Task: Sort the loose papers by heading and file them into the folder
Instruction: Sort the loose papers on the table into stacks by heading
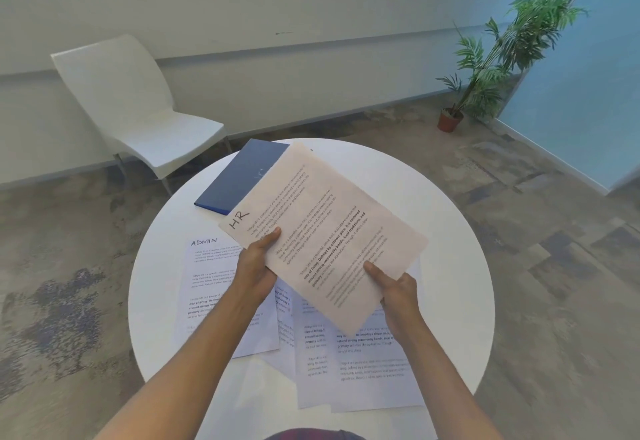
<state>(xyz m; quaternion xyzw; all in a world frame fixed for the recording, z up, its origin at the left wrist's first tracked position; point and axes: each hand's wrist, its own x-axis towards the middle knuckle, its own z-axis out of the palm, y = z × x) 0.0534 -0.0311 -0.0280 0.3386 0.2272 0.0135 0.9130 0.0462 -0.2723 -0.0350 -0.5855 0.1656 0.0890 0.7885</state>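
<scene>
Currently, head view only. Both hands are holding the HR sheet (pixel 325 232) up over the round table (pixel 450 266), tilted and turned so its heading is pointing to the person's left.

Risks, judged from this frame:
- The sheet is being held only along its near edge, so the far end is hanging free over the folder (pixel 239 176). It looks limp; a loose pinch or a quick swing could let it sag, fold or slip out.
- Whether this is one sheet or several stacked I cannot tell. If several, the lower ones could be fanning out unseen.
- The ADMIN sheet (pixel 207 273) and the other papers (pixel 363 363) are lying overlapped on the table below the forearms. A dragging wrist could be shuffling them and mixing the headings.
- The folder is lying closed at the far side of the table, partly hidden by the HR sheet. Filing will need one hand freed to open it, leaving the sheet held on one side only.

Hand pose:
- Left hand (pixel 256 266): gripping the near-left edge just below the heading, thumb lying on top, fingers under the paper and not visible.
- Right hand (pixel 398 287): pinching the near-right edge, thumb pressing on the printed face, fingers hidden beneath.
- Hands are apart, each clamped on the same sheet; forearms are reaching forward over the loose papers without plainly touching them.
</scene>
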